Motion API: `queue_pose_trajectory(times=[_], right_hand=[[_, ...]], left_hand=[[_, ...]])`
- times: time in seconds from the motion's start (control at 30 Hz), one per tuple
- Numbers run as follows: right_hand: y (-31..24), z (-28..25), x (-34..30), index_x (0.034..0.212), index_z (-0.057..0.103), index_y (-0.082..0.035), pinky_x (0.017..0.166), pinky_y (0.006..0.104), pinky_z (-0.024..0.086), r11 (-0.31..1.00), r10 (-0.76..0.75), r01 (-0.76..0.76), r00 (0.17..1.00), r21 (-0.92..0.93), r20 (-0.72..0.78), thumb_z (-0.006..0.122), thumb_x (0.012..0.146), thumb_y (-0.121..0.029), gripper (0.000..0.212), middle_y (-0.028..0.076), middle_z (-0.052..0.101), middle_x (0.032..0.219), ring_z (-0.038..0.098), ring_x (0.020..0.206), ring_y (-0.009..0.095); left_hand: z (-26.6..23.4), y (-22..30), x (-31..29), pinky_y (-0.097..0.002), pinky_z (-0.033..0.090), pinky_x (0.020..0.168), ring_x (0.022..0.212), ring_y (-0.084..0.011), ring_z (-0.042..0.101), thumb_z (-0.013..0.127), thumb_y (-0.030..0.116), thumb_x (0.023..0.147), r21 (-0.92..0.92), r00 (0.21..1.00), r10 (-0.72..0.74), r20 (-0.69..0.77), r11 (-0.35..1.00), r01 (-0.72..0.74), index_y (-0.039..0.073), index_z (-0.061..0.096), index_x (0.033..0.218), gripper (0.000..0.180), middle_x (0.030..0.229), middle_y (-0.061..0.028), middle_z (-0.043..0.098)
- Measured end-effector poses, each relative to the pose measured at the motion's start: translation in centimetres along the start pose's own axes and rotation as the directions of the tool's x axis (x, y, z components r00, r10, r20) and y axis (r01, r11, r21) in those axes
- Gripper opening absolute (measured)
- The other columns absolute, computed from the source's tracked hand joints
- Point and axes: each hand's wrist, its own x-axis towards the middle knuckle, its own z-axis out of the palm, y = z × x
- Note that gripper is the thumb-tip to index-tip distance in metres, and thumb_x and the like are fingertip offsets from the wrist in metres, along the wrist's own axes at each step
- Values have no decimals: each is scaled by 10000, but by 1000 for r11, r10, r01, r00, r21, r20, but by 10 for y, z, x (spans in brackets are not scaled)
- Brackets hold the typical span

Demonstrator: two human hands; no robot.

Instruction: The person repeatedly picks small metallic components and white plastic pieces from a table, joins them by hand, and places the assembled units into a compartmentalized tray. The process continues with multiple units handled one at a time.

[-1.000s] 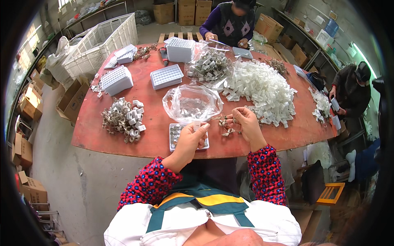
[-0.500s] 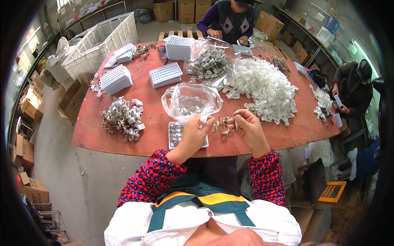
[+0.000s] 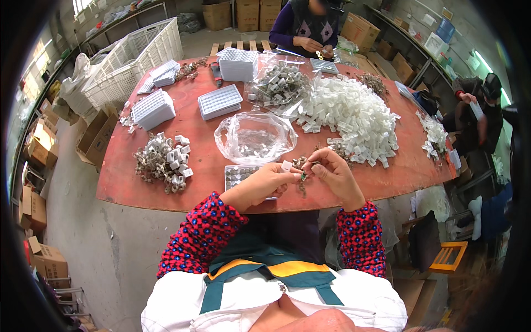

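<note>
Over the near edge of the red table (image 3: 193,193), my left hand (image 3: 263,183) is closed on a small white plastic housing (image 3: 286,166) that sticks up between thumb and fingers. Close beside it, my right hand (image 3: 334,176) pinches a small wired part (image 3: 303,175), its tips almost meeting my left fingertips. A few thin brownish wired pieces (image 3: 302,191) show between the hands, partly hidden by the fingers. Under my left wrist lies a white tray (image 3: 237,170) of round silvery pieces. Just beyond stands an open clear plastic bag (image 3: 255,138) with small pieces inside.
A large heap of white housings (image 3: 354,116) covers the right middle. At left lies a pile of wired housings (image 3: 166,160), with stacked white trays (image 3: 154,109) behind. One co-worker (image 3: 307,33) sits across the table, another (image 3: 480,110) at far right. A white crate (image 3: 133,61) stands far left.
My hands have come closer together, and the left has turned so the white housing points up. The co-worker at far right has raised a white tray-like piece.
</note>
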Motion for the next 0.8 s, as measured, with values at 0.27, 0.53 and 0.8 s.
queue_pose_trajectory(times=[0.27,0.53,0.8], right_hand=[[9,2,1,1200,571,-9,816,301,605,997,-75,75,997,-18,-28,649,991,-76,233,64,667,1063,663,984,132],[25,5,6,1139,583,-4,783,281,613,941,157,-56,947,335,-281,670,991,-135,216,60,659,1017,679,901,144],[31,-6,10,1096,594,-9,777,290,646,797,211,70,899,600,-385,629,1008,-113,141,73,665,971,693,890,162]], left_hand=[[7,-8,8,-198,395,547,610,-25,482,731,250,957,51,972,173,-158,985,-167,24,684,1115,280,783,55,614],[6,-19,16,-300,534,775,887,-168,616,735,-44,795,748,547,833,85,310,-587,117,762,1080,329,1261,-101,568],[2,-25,8,-345,531,872,1094,-254,611,734,-70,822,809,660,746,90,332,-485,168,781,1071,348,1336,-114,528]])
